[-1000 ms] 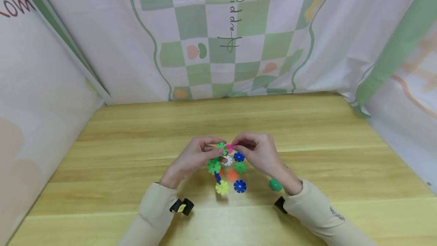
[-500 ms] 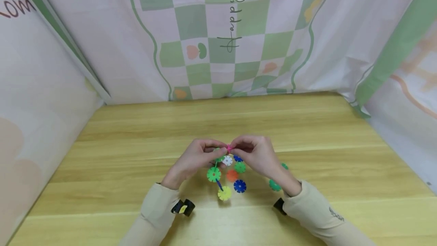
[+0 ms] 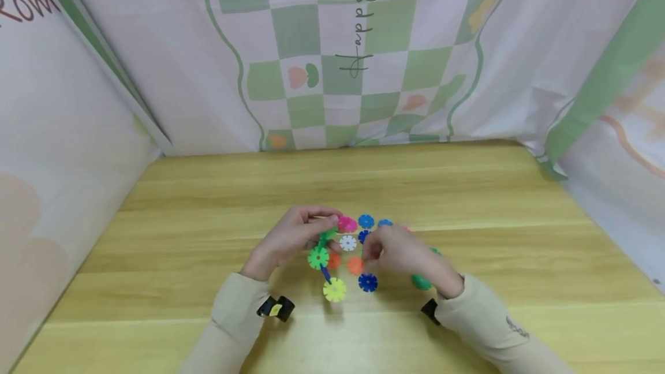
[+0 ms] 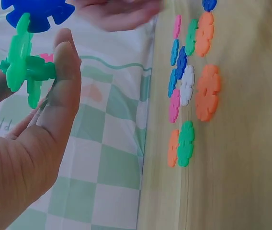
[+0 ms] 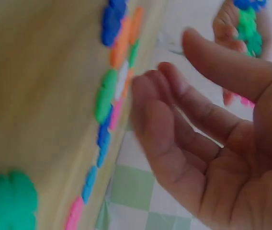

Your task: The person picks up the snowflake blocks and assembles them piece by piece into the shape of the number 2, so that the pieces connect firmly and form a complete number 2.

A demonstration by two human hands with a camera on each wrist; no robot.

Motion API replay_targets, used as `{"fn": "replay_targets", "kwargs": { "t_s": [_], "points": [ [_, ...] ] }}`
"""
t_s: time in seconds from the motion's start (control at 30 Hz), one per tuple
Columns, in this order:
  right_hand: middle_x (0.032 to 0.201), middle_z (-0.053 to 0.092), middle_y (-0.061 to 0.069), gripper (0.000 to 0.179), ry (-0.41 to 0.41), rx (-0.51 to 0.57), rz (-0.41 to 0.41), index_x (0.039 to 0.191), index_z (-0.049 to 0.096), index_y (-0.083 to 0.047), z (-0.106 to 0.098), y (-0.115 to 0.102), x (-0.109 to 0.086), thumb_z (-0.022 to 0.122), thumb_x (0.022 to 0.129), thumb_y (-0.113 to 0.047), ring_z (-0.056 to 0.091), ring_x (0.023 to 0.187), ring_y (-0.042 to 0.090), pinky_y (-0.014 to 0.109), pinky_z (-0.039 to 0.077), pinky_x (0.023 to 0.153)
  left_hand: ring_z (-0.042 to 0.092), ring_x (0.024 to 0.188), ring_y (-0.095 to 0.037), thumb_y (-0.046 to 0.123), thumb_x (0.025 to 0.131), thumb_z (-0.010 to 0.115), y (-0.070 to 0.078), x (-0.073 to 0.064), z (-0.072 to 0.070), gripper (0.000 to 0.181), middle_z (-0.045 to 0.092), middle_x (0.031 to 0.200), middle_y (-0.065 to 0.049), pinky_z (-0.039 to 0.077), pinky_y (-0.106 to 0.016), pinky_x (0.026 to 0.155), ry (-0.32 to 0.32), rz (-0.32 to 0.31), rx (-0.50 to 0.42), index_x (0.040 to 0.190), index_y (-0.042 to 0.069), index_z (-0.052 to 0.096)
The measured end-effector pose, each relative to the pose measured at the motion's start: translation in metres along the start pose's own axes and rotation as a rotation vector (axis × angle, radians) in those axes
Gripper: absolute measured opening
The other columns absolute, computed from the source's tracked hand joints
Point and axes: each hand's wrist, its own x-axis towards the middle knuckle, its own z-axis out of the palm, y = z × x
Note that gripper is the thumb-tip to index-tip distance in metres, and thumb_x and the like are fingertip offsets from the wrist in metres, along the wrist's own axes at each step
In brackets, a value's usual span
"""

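My left hand (image 3: 293, 238) pinches a joined chain of notched plastic snowflake discs above the table. In it are a green disc (image 3: 318, 258), a dark blue disc (image 3: 325, 273) seen nearly edge-on, and a yellow disc (image 3: 334, 290) at the near end. More green pieces (image 4: 40, 69) sit by the left thumb, with a bit of pink disc (image 4: 46, 57) behind them. My right hand (image 3: 402, 253) hovers over the loose discs, away from the chain. In the right wrist view its thumb and loosely bent fingers (image 5: 153, 115) stand apart with nothing between them.
Several loose discs lie on the wooden table (image 3: 208, 189): a white disc (image 3: 348, 243), an orange disc (image 3: 355, 265), a dark blue disc (image 3: 368, 282), a light blue disc (image 3: 366, 221) and a green disc (image 3: 422, 282) by the right wrist. A patterned curtain (image 3: 337, 97) hangs behind.
My right hand has let go of the pink disc at the chain and moved right and toward me over the loose discs. The left hand keeps its hold, and the chain has shifted slightly.
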Motion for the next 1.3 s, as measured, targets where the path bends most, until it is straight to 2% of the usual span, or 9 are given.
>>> {"fn": "replay_targets", "kwargs": {
  "t_s": [0.07, 0.17, 0.3, 0.47, 0.77, 0.87, 1.03, 1.2, 1.3],
  "points": [
    [0.074, 0.061, -0.001, 0.014, -0.059, -0.013, 0.082, 0.078, 0.066, -0.009, 0.005, -0.002, -0.001, 0.078, 0.076, -0.002, 0.054, 0.067, 0.013, 0.027, 0.049, 0.059, 0.071, 0.075, -0.023, 0.018, 0.099, 0.055, 0.001, -0.001, 0.0, 0.035, 0.07, 0.088, -0.012, 0.057, -0.035, 0.073, 0.0, -0.009, 0.004, 0.127, -0.002, 0.057],
    [0.077, 0.061, 0.001, 0.022, -0.069, -0.028, 0.141, 0.078, 0.064, -0.008, 0.012, -0.005, -0.001, 0.083, 0.069, -0.001, 0.055, 0.069, 0.016, 0.029, 0.049, 0.061, 0.07, 0.074, -0.022, 0.02, 0.099, 0.055, 0.002, -0.001, 0.0, 0.036, 0.07, 0.086, -0.012, 0.058, -0.036, 0.072, -0.008, -0.024, 0.002, 0.128, -0.001, 0.056],
    [0.076, 0.058, 0.001, 0.033, -0.064, -0.091, 0.138, 0.077, 0.061, -0.01, 0.018, -0.006, 0.001, 0.089, 0.061, -0.005, 0.051, 0.069, 0.017, 0.031, 0.046, 0.061, 0.07, 0.072, -0.018, 0.02, 0.099, 0.055, 0.004, -0.002, 0.0, 0.038, 0.071, 0.082, -0.009, 0.058, -0.034, 0.072, -0.008, -0.043, -0.01, 0.13, -0.001, 0.054],
    [0.073, 0.055, -0.002, 0.035, -0.063, -0.205, 0.146, 0.074, 0.059, -0.014, 0.023, -0.009, 0.002, 0.09, 0.061, -0.008, 0.049, 0.072, 0.016, 0.032, 0.045, 0.064, 0.07, 0.072, -0.02, 0.023, 0.099, 0.055, 0.004, -0.001, 0.0, 0.041, 0.071, 0.085, -0.011, 0.058, -0.035, 0.074, -0.014, -0.044, -0.028, 0.132, -0.002, 0.052],
    [0.071, 0.055, -0.003, 0.033, -0.065, -0.231, 0.171, 0.072, 0.059, -0.015, 0.028, -0.008, 0.003, 0.088, 0.063, -0.003, 0.049, 0.071, 0.017, 0.032, 0.044, 0.064, 0.07, 0.072, -0.02, 0.022, 0.099, 0.055, 0.003, -0.002, -0.001, 0.038, 0.071, 0.086, -0.013, 0.058, -0.036, 0.073, -0.014, -0.048, -0.017, 0.131, 0.002, 0.053],
    [0.073, 0.055, -0.003, 0.034, -0.065, -0.208, 0.177, 0.075, 0.057, -0.014, 0.028, -0.007, 0.003, 0.087, 0.064, -0.001, 0.049, 0.071, 0.017, 0.032, 0.045, 0.063, 0.07, 0.071, -0.019, 0.022, 0.099, 0.055, 0.003, -0.002, -0.001, 0.038, 0.072, 0.083, -0.01, 0.057, -0.036, 0.074, -0.015, -0.049, -0.017, 0.132, 0.002, 0.052],
    [0.074, 0.058, 0.001, 0.023, -0.039, -0.053, 0.147, 0.076, 0.06, -0.01, 0.017, -0.004, 0.001, 0.076, 0.075, 0.007, 0.052, 0.068, 0.016, 0.029, 0.047, 0.059, 0.07, 0.07, -0.019, 0.022, 0.099, 0.055, 0.003, -0.001, -0.001, 0.039, 0.071, 0.078, -0.01, 0.057, -0.037, 0.075, -0.017, -0.055, -0.027, 0.132, 0.001, 0.052],
    [0.073, 0.061, 0.003, 0.012, 0.09, 0.021, 0.006, 0.081, 0.063, -0.006, -0.007, 0.001, 0.0, 0.07, 0.082, 0.004, 0.056, 0.064, 0.013, 0.027, 0.049, 0.057, 0.07, 0.071, -0.018, 0.023, 0.099, 0.056, 0.003, -0.001, -0.001, 0.04, 0.071, 0.081, -0.011, 0.057, -0.041, 0.077, -0.018, -0.053, -0.023, 0.131, 0.001, 0.052],
    [0.08, 0.065, 0.005, 0.008, 0.17, 0.113, -0.006, 0.09, 0.064, -0.003, -0.018, 0.003, -0.002, 0.069, 0.085, 0.0, 0.063, 0.067, 0.018, 0.031, 0.054, 0.059, 0.07, 0.072, -0.019, 0.024, 0.098, 0.057, 0.004, -0.001, 0.0, 0.042, 0.072, 0.087, -0.013, 0.057, -0.04, 0.076, -0.021, -0.063, -0.025, 0.132, 0.0, 0.051]
  ]
}}
